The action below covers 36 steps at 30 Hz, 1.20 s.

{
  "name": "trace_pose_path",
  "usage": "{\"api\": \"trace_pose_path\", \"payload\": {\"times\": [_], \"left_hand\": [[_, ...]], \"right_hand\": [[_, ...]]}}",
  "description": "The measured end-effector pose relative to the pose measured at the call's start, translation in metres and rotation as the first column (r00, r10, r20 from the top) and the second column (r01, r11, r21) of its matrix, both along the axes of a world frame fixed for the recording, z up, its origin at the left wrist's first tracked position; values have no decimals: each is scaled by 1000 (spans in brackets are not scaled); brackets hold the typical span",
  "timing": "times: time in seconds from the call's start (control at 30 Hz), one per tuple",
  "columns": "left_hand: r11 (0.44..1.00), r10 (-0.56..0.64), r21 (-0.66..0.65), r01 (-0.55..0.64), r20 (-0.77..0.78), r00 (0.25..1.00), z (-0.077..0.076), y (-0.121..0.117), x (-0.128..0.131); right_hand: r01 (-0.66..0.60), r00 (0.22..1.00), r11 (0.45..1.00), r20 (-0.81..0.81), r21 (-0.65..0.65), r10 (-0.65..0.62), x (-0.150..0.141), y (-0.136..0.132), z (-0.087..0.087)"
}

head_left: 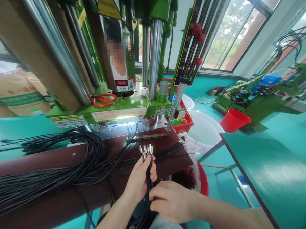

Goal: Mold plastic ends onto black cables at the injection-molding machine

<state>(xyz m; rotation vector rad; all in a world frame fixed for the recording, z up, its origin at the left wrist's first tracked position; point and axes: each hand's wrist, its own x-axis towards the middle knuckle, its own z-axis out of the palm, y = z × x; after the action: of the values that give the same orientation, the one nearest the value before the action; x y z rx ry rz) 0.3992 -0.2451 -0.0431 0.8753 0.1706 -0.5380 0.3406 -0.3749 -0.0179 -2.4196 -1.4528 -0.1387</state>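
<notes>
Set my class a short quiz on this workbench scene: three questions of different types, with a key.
1. Fill in: The held black cables are gripped just below their metal tips by the ____ hand.

2. True or false: The red-handled scissors lie on the brown tabletop.

3. What colour is the bucket near the green-topped table?
A) Yellow
B) Red
C) White

Key: 1. left; 2. false, they lie on the green machine; 3. B

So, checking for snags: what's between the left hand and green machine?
In the head view, a slim metal bar and black cables lie on the brown table between left hand and green machine.
</notes>
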Motion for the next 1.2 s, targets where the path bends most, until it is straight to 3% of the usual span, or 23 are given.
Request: {"api": "trace_pose_path", "payload": {"times": [0.1,0.2,0.23,0.3,0.37,0.43,0.57,0.7,0.77,0.83,0.9,1.0,1.07,1.13,1.2], "left_hand": [[995,90,34,-92,55,994,-3,1,1],[982,154,96,-163,94,984,-6,1,3],[981,155,102,-165,99,983,-8,1,4],[982,143,111,-154,99,985,-11,0,5],[982,127,125,-138,90,988,-14,-1,6],[984,101,139,-112,86,991,-16,0,6],[982,53,175,-75,126,991,-18,3,6],[968,49,235,-86,161,986,-18,3,7],[964,41,254,-83,166,985,-18,2,7],[957,12,285,-61,170,985,-19,-2,7],[940,-58,342,-9,184,981,-20,-7,5],[891,-207,445,96,208,956,-19,-17,3],[860,-271,492,137,213,939,-16,-23,2],[848,-288,509,144,217,933,-14,-26,2],[852,-279,507,132,225,934,-12,-27,2]], "right_hand": [[8,999,974,-49,226,3,19,-4,1],[345,938,883,-77,319,-339,66,-17,-2],[474,877,840,-59,265,-477,85,-21,-5],[648,762,762,17,4,-648,123,-27,-13],[680,727,704,68,-207,-683,150,-28,-20],[658,737,694,61,-292,-673,164,-25,-23],[575,770,729,-55,-371,-635,160,-22,-14],[465,752,778,-276,-423,-599,128,-31,0],[472,628,804,-502,-362,-595,107,-38,-2],[578,418,795,-770,-184,-482,86,-42,-11],[739,293,673,-919,43,-263,69,-43,-24],[874,329,406,-940,266,-92,54,-39,-41],[908,344,275,-937,316,-59,51,-38,-46],[913,350,234,-936,333,-35,50,-37,-47],[905,363,244,-932,350,-11,50,-37,-47]]}}
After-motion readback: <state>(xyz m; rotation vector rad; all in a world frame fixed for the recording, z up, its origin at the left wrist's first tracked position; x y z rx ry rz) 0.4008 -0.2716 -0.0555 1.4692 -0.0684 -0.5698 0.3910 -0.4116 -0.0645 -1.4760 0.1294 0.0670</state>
